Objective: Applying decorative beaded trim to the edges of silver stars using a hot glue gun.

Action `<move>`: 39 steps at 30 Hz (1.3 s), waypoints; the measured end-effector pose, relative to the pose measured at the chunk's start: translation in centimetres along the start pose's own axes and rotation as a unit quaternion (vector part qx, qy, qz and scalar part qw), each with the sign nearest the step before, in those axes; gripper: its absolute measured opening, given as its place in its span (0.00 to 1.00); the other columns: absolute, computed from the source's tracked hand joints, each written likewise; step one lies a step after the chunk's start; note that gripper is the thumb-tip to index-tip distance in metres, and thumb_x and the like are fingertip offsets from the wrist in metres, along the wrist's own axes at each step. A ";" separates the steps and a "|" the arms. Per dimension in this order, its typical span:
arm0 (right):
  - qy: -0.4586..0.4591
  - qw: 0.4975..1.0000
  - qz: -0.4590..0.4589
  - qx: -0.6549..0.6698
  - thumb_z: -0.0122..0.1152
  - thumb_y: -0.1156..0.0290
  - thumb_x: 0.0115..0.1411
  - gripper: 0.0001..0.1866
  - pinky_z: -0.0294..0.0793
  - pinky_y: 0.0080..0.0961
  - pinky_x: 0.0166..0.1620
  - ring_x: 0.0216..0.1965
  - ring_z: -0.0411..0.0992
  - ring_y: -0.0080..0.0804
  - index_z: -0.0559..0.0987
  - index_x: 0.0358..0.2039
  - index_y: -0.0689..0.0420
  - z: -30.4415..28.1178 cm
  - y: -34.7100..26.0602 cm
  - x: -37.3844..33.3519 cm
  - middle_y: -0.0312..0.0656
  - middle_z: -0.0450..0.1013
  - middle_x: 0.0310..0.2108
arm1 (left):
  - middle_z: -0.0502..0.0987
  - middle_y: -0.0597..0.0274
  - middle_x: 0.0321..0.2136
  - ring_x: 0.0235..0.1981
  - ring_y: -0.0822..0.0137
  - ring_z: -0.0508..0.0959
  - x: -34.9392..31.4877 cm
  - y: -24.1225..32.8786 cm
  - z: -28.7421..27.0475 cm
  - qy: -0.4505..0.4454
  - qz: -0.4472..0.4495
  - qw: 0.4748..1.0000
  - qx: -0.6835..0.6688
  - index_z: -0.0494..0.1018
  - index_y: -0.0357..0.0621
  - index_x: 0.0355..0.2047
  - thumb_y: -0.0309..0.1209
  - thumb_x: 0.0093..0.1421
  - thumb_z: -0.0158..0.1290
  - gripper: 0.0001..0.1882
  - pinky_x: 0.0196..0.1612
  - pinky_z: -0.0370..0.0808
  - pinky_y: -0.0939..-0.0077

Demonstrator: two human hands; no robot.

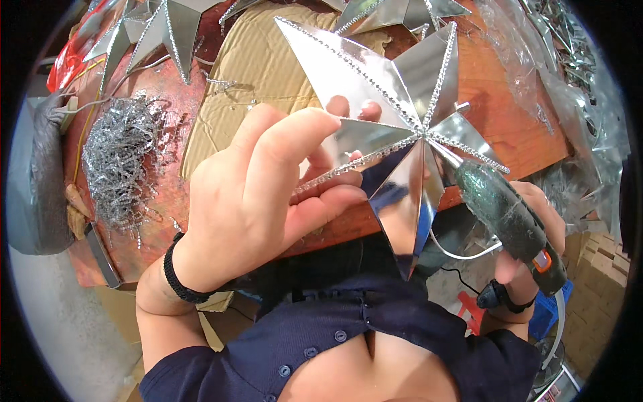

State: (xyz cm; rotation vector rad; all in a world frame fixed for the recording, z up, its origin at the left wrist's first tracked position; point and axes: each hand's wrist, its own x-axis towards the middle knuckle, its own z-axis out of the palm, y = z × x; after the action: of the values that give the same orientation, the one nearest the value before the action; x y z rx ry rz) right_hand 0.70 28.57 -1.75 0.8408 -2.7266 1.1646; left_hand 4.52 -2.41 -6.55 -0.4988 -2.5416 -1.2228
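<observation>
My left hand [241,187] pinches one point of a shiny silver mirrored star [362,67] between thumb and fingers. Rows of small silver beads [365,75] run along several of the star's ridges to its centre; the lowest point has a bare ridge. A dark green hot glue gun [499,201] is in my right hand [541,218], whose fingers are partly hidden behind it. The gun's metal nozzle is at the star's centre, where the ridges meet; I cannot tell whether it touches.
A heap of silver bead strands [124,161] lies on the reddish tabletop [167,134]. Brown cardboard [241,60] sits beside it. More mirrored stars [161,37] are at the far edge. Clear plastic wrapping [536,74] covers the right side. A white cord [469,256] hangs below the gun.
</observation>
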 end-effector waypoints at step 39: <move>0.039 0.997 -0.007 0.070 0.76 0.54 0.42 0.25 0.75 0.31 0.39 0.32 0.78 0.41 0.79 0.31 0.62 0.6 0.1 -0.8 0.45 0.78 0.29 | 0.76 0.66 0.31 0.21 0.79 0.60 0.3 0.3 -0.1 0.004 -0.004 0.998 0.056 0.65 0.42 0.49 0.28 0.47 0.73 0.34 0.25 0.61 0.84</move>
State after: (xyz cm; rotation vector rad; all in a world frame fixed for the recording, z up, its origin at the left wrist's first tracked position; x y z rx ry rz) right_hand 1.39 28.59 -2.48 0.8096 -2.5964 1.3696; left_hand 4.39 -2.28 -6.11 -0.4584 -2.5894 -1.0755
